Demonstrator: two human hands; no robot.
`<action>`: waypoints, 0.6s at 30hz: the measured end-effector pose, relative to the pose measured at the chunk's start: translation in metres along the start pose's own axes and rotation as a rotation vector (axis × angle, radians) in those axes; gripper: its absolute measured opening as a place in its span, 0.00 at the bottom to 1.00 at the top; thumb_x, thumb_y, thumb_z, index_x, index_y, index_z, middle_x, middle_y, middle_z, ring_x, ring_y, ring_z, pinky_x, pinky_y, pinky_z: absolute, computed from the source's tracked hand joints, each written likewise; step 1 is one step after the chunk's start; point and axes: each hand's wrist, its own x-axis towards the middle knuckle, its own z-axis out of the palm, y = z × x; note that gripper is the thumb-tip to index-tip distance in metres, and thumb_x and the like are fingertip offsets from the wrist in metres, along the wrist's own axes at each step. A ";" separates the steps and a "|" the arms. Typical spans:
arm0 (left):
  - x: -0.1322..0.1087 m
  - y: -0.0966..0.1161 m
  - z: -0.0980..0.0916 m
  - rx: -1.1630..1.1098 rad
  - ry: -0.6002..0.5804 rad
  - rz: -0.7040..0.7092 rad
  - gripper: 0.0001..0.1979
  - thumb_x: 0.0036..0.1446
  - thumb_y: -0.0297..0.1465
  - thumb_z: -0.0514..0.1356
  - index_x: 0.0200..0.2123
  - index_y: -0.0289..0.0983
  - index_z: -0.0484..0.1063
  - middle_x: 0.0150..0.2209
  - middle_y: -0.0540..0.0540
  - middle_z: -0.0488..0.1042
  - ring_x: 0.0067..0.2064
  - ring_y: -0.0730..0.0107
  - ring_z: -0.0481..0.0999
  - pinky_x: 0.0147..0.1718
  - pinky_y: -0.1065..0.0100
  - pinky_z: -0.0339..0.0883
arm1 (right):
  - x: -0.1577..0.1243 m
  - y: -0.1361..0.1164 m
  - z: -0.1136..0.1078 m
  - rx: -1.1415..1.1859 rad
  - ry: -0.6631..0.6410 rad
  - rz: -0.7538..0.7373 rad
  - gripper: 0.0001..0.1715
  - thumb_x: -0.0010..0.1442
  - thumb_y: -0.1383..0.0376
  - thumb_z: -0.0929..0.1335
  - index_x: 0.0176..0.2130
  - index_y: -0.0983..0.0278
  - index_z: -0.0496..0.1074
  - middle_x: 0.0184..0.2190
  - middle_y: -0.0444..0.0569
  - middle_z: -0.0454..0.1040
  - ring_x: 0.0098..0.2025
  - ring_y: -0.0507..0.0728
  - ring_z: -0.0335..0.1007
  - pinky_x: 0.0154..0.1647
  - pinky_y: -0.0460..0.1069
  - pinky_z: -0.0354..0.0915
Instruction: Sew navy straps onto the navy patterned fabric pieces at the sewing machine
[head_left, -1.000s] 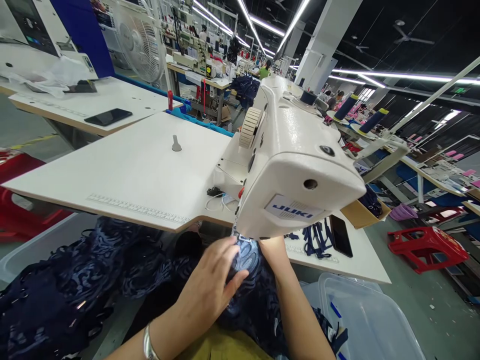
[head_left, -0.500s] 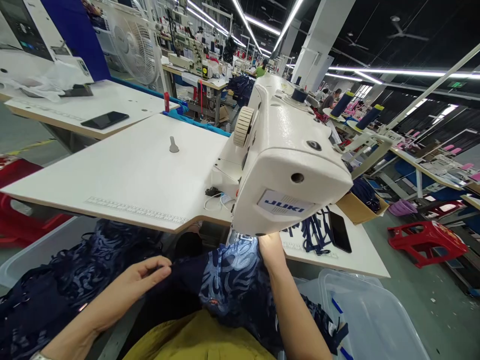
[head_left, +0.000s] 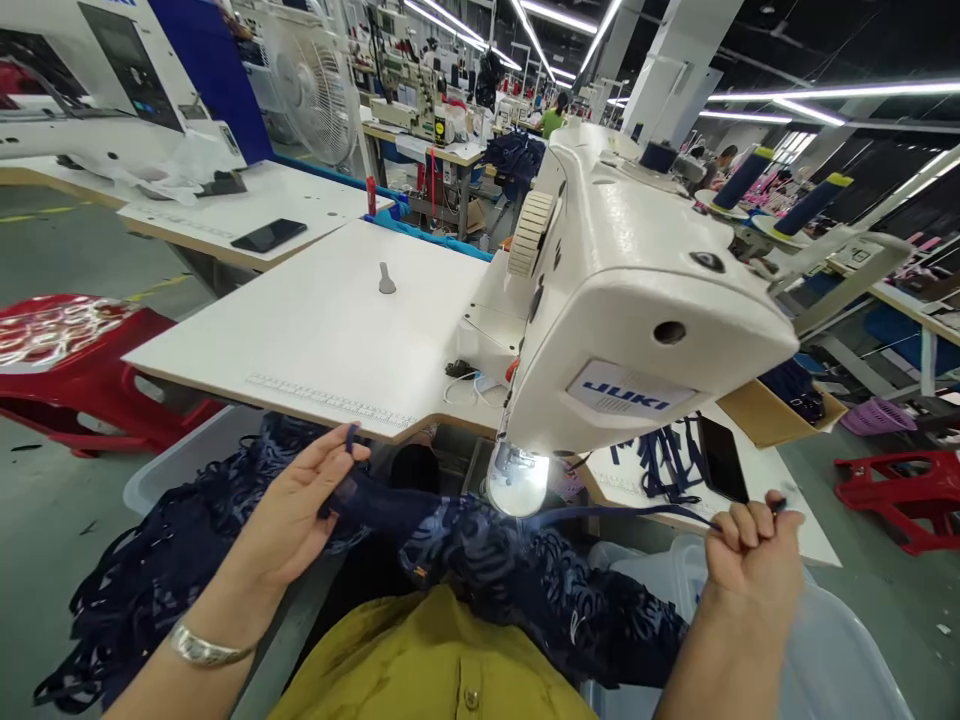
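Observation:
A navy garment (head_left: 480, 550) with a light blue swirl pattern stretches across my lap, below the needle area of a white JUKI sewing machine (head_left: 660, 290). My left hand (head_left: 300, 505) pinches the garment's dark left end between thumb and fingers, with a bit of narrow strap poking up above them. From the garment a thin navy strap (head_left: 630, 511) runs taut to the right. My right hand (head_left: 754, 555) is closed in a fist around that strap, near the table's right front edge. The machine's lamp glows brightly just above the cloth.
A bin (head_left: 142, 490) heaped with navy garments stands at left; a translucent bin (head_left: 832, 640) stands at right. On the white table (head_left: 330, 310) lie cut straps (head_left: 664, 465) and a black phone (head_left: 724, 455). Red stools (head_left: 82, 370) flank the workplace.
My right hand has come out from beside the machine head and moved far right, pulling the strap taut. My left hand has risen slightly, gripping the garment's end. The view has shifted left.

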 end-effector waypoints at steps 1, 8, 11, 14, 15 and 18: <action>-0.006 0.007 0.010 0.011 -0.026 -0.014 0.26 0.52 0.48 0.62 0.49 0.39 0.72 0.38 0.47 0.79 0.27 0.76 0.72 0.20 0.77 0.61 | -0.012 0.001 0.005 -0.090 -0.035 -0.017 0.11 0.63 0.59 0.66 0.30 0.62 0.69 0.12 0.32 0.52 0.11 0.45 0.40 0.08 0.39 0.46; -0.046 0.046 0.084 0.264 -0.524 0.217 0.13 0.57 0.43 0.59 0.34 0.40 0.74 0.31 0.51 0.75 0.34 0.71 0.73 0.35 0.72 0.67 | -0.117 0.024 0.075 -0.933 -0.872 0.078 0.09 0.64 0.62 0.66 0.42 0.60 0.74 0.32 0.45 0.78 0.30 0.51 0.72 0.32 0.45 0.67; -0.053 0.046 0.097 0.345 -0.587 0.294 0.11 0.60 0.41 0.56 0.39 0.42 0.73 0.33 0.52 0.75 0.36 0.71 0.73 0.37 0.72 0.66 | -0.132 0.031 0.087 -1.004 -0.983 -0.064 0.08 0.64 0.64 0.66 0.42 0.60 0.74 0.35 0.44 0.77 0.36 0.52 0.72 0.36 0.44 0.65; -0.052 0.043 0.101 0.366 -0.567 0.293 0.13 0.60 0.41 0.57 0.45 0.43 0.71 0.34 0.53 0.75 0.35 0.72 0.73 0.36 0.73 0.66 | -0.134 0.035 0.087 -1.007 -0.987 -0.090 0.07 0.63 0.64 0.66 0.41 0.60 0.73 0.33 0.42 0.75 0.32 0.50 0.69 0.32 0.43 0.62; -0.052 0.043 0.101 0.377 -0.571 0.302 0.12 0.60 0.40 0.57 0.44 0.43 0.71 0.33 0.54 0.75 0.34 0.73 0.73 0.35 0.74 0.66 | -0.134 0.036 0.087 -1.001 -0.999 -0.088 0.07 0.63 0.65 0.66 0.41 0.60 0.73 0.33 0.42 0.75 0.32 0.50 0.69 0.32 0.43 0.61; -0.052 0.043 0.101 0.420 -0.588 0.349 0.08 0.61 0.37 0.55 0.36 0.41 0.71 0.29 0.54 0.73 0.31 0.74 0.71 0.32 0.75 0.64 | -0.135 0.037 0.086 -0.999 -1.026 -0.103 0.06 0.63 0.65 0.67 0.41 0.60 0.73 0.33 0.42 0.75 0.33 0.50 0.69 0.34 0.43 0.61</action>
